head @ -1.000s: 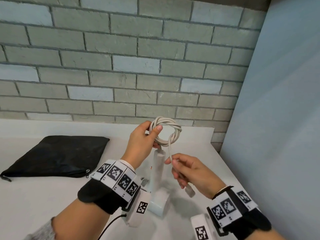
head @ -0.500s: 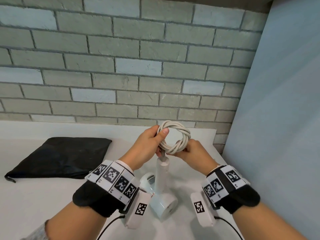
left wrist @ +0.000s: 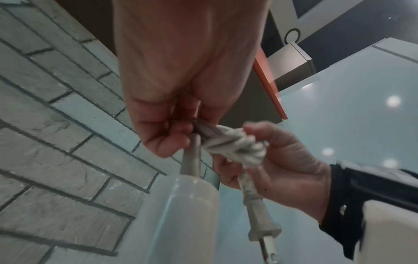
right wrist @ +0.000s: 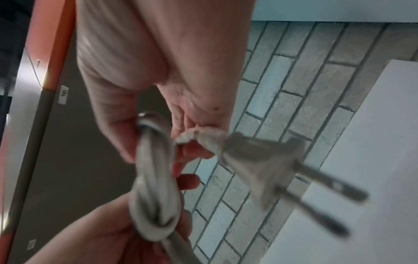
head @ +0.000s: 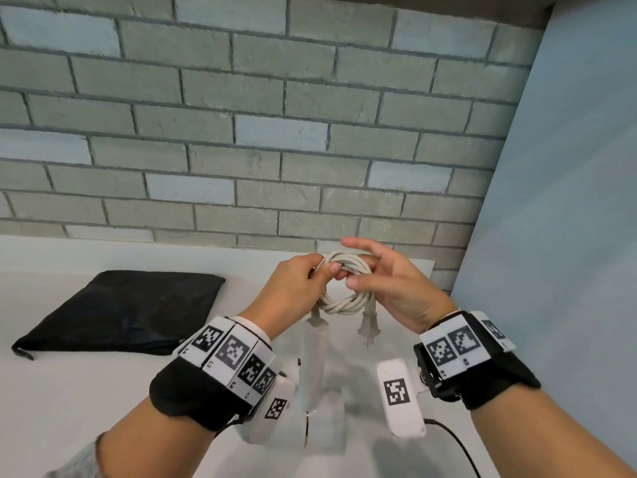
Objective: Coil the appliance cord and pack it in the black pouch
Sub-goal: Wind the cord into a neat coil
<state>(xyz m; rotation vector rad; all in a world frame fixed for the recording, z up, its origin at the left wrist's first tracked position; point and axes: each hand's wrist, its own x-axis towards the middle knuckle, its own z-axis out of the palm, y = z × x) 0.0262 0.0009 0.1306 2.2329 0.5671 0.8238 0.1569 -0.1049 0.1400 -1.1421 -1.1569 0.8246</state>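
Both raised, left hand [head: 293,284] pinching coiled cord [head: 344,298], right hand [head: 386,284] seemingly gripping opposite side

Head looks down; wrists look up (close).

Staged indoor workbench: white table [head: 69,391], grey brick wall [head: 241,98].

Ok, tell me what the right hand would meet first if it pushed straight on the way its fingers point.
Probably the left hand: the right hand points left across the coiled cord both hold. Depth is unclear.
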